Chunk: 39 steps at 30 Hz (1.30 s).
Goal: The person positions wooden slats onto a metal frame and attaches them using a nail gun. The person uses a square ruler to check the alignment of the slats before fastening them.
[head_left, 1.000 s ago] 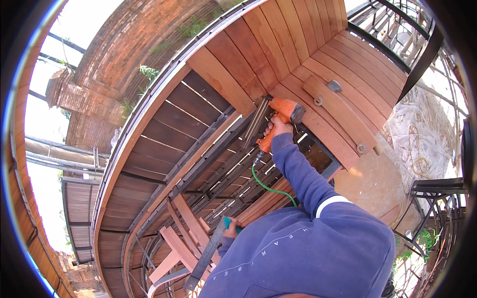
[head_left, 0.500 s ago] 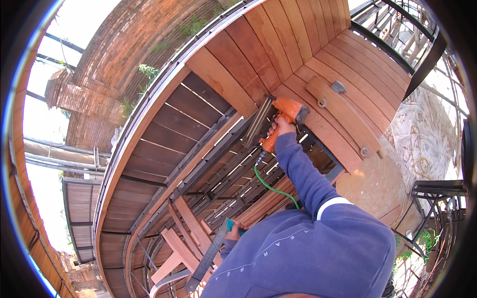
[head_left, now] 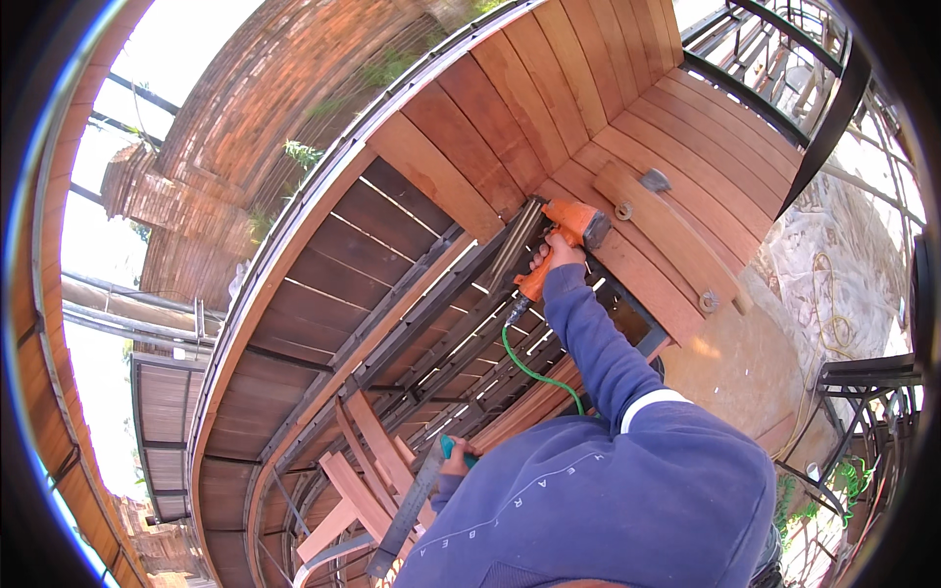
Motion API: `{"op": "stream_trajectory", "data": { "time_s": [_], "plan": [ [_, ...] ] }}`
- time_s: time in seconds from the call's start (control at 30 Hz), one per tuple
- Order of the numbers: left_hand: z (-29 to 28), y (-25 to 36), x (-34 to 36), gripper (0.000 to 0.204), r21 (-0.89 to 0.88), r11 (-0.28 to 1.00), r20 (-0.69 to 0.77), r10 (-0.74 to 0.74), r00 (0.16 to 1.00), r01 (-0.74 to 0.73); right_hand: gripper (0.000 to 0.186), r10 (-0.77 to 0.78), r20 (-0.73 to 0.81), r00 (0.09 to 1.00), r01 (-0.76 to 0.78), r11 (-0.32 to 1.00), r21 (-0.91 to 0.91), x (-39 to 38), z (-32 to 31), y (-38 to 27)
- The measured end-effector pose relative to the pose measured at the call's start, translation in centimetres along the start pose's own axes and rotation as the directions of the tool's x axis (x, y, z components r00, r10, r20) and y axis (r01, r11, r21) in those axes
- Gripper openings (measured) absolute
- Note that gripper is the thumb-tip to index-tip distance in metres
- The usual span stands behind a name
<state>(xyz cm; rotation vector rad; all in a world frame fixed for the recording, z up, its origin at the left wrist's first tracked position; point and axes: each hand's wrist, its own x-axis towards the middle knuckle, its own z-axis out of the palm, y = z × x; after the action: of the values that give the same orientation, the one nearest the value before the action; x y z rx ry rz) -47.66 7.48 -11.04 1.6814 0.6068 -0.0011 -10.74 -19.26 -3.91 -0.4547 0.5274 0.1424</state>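
Note:
My right hand (head_left: pixel 560 249) grips an orange nail gun (head_left: pixel 573 218) with a green hose (head_left: pixel 542 373) at its base. Its nose is at the inner corner of the wooden slatted bench (head_left: pixel 686 145), beside the last back board (head_left: pixel 433 174). My left hand (head_left: pixel 457 459), lower and partly hidden by my body, holds a teal-handled metal square (head_left: pixel 412 514). A curved loose board (head_left: pixel 662 230) with two round washer-like pieces and a grey metal piece (head_left: pixel 654 180) lies on the seat.
Dark metal framing (head_left: pixel 412 314) runs along the curved structure. Cut boards (head_left: pixel 353 485) are piled at the lower left. Plastic sheeting (head_left: pixel 799 265) and a yellow cord lie at right, near a black metal stand (head_left: pixel 853 374). A curved brick wall (head_left: pixel 225 127) stands beyond.
The view has shifted slightly. The nail gun stays at the bench corner in my right hand, and my left hand stays on the square.

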Motion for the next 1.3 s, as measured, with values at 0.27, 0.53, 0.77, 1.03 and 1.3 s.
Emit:
{"op": "stream_trajectory", "data": {
  "time_s": [0.27, 0.53, 0.77, 1.03, 1.3],
  "plan": [
    [1.8, 4.2, -0.8, 0.023, 0.137, 0.991, 0.087, -0.010, 0.996, -0.002, 0.010, -0.094, -0.010, 0.996, 0.094, 0.996, 0.004, 2.4, -0.3, 0.4],
    [2.4, 5.7, -0.5, 0.021, -0.172, 0.948, 0.004, -0.271, 0.963, 0.267, 0.011, -0.033, -0.054, 0.998, 0.030, 0.998, -0.056, 1.0, 0.6, -0.7],
    [2.6, 4.6, -0.9, 0.018, -0.155, 0.972, -0.016, -0.183, 0.983, 0.179, 0.011, -0.025, -0.040, 0.999, 0.022, 0.997, -0.072, 1.0, 0.5, -0.3],
    [1.7, 3.9, -1.3, 0.018, 0.559, 0.753, 0.224, 0.266, 0.938, -0.347, 0.009, -0.048, -0.038, 0.998, 0.045, 0.996, -0.082, 1.8, -0.2, -0.3],
    [1.5, 0.9, -0.4, 0.017, 0.023, 1.000, -0.047, 0.009, 0.999, -0.007, 0.009, -0.250, 0.260, 0.933, 0.331, 0.880, -0.342, -1.3, 4.8, -2.7]
  ]
}}
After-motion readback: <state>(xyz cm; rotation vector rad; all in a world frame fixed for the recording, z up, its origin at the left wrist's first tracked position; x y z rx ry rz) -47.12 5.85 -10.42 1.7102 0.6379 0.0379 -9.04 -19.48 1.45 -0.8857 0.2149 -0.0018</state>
